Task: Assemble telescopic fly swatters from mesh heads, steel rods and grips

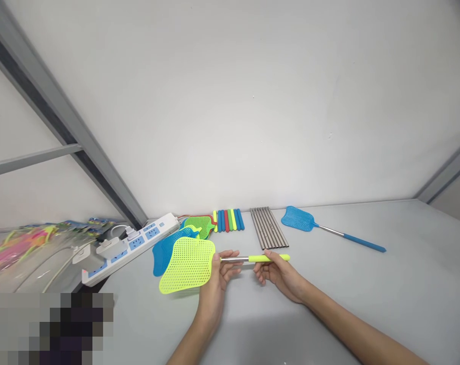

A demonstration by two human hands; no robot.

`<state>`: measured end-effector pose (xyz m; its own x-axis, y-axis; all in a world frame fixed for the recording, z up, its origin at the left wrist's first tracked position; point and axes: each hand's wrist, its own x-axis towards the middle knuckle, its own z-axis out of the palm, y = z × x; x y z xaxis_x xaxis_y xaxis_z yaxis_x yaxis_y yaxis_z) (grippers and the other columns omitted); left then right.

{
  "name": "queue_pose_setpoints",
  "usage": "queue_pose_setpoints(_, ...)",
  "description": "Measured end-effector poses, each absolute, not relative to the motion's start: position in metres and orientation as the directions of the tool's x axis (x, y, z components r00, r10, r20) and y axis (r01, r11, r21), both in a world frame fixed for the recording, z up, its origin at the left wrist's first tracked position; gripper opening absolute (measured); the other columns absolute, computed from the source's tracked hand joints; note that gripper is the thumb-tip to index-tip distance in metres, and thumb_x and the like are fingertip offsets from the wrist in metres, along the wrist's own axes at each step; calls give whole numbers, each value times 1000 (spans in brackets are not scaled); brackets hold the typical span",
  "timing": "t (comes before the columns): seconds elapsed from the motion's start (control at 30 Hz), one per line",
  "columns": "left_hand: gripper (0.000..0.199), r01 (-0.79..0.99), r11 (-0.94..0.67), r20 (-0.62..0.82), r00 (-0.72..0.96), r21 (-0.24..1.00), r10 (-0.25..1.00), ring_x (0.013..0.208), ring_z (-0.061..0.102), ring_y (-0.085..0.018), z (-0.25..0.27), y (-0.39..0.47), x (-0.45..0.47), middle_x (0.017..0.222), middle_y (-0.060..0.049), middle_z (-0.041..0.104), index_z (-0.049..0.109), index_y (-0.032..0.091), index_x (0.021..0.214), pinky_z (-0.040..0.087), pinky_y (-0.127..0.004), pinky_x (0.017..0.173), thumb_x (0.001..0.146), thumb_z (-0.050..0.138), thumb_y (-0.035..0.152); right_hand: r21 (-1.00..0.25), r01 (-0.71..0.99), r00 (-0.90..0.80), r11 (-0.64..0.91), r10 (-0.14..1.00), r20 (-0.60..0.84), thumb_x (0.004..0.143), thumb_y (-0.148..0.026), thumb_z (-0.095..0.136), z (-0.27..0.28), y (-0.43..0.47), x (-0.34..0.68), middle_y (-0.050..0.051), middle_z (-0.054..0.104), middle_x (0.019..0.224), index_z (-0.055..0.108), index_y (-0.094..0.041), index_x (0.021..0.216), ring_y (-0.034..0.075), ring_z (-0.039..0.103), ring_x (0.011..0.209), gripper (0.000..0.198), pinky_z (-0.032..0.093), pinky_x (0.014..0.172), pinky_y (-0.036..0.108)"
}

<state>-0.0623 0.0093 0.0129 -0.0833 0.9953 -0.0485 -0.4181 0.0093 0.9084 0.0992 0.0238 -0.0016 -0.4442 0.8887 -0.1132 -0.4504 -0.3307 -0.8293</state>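
Above the table, both hands hold a yellow fly swatter (187, 264) level, its perforated head to the left. My left hand (219, 274) grips it where the head meets the metal rod, thumb on top. Around the yellow handle, my right hand (277, 274) pinches with thumb and fingers. Just behind the swatter lie blue swatter heads (165, 253) and a green swatter head (203, 225), partly overlapped. A row of coloured handle grips (230, 220) and several metal rods (270, 228) lie side by side beyond my hands.
To the right rests a blue fly swatter (298, 219) with rod and handle attached. A white power strip (138, 246) with plugs and cables runs along the left. Clear plastic bags (32, 253) with colourful contents sit at far left. A wall (252, 101) closes the back.
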Motion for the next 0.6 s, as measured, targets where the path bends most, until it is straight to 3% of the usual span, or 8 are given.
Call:
queue_pose_setpoints(0.17,30,-426,-2,-20,-46,905,999,94,54,-20,13,9,-64,102,-11,58,56,16,93,44,-32,76,78,42,38,-822,-467,-460,-327,883,-90,78,-47,36,-3,24,101,9,56,72,61,-11,73,14,48,62,44,35,63,29)
queue_pose_setpoints(0.6,31,-405,-46,32,-41,913,999,99,50,-22,13,11,-65,106,-11,56,55,17,95,42,-36,78,79,39,38,-817,-475,-481,-327,874,-70,81,-42,34,-6,26,104,10,58,73,63,-7,80,15,50,68,46,34,65,29)
